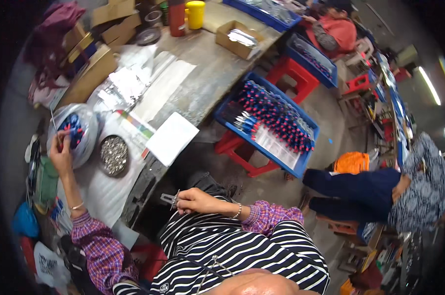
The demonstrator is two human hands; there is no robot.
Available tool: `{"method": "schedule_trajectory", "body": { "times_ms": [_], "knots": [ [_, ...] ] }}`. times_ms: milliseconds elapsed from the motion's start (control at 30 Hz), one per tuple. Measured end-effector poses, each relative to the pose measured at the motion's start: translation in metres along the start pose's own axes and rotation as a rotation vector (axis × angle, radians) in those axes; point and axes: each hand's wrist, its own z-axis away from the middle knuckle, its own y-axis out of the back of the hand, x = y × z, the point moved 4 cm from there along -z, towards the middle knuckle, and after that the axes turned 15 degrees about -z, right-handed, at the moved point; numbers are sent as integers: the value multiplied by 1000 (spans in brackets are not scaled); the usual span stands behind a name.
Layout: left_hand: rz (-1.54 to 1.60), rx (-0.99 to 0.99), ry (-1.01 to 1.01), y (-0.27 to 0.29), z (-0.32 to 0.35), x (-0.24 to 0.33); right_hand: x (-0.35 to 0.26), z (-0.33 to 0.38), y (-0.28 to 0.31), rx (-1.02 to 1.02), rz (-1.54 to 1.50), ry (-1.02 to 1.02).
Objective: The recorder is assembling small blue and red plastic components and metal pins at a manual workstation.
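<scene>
My left hand (61, 156) reaches to the rim of a clear plastic bag (89, 142) that holds blue and red handle-like parts (74, 129). Its fingers are curled together at the edge of these parts, and what they pinch is too small to make out. Close to my body, off the table's edge, my right hand (197, 200) is closed on small flat silver metal pieces (169, 198), which stick out past the fingertips. Beside the bag stands a round dish (114, 155) full of small shiny metal parts.
A white pad (172, 138) lies at the table's edge, with silver strips (124, 86) beyond it. To the right, a blue tray (301, 166) of blue-and-red-handled tools rests on a red stool (249, 162). One person (414, 191) stands at right; another (335, 32) sits farther back.
</scene>
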Motion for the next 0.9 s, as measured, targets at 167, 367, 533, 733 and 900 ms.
{"method": "schedule_trajectory", "body": {
  "times_ms": [167,367,533,733,900],
  "knots": [
    [296,-156,358,9,27,65,-9,-10,-1,4,-26,-53],
    [549,-540,513,-21,70,113,-26,-23,7,40,-54,-104],
    [742,-753,653,-48,104,129,-47,-33,-1,57,-128,-163],
    [968,-789,814,-66,125,124,-57,-46,-6,-17,-106,-158],
    [998,-798,833,-72,126,118,-64,-52,-8,-5,-143,-193]
  ]
}}
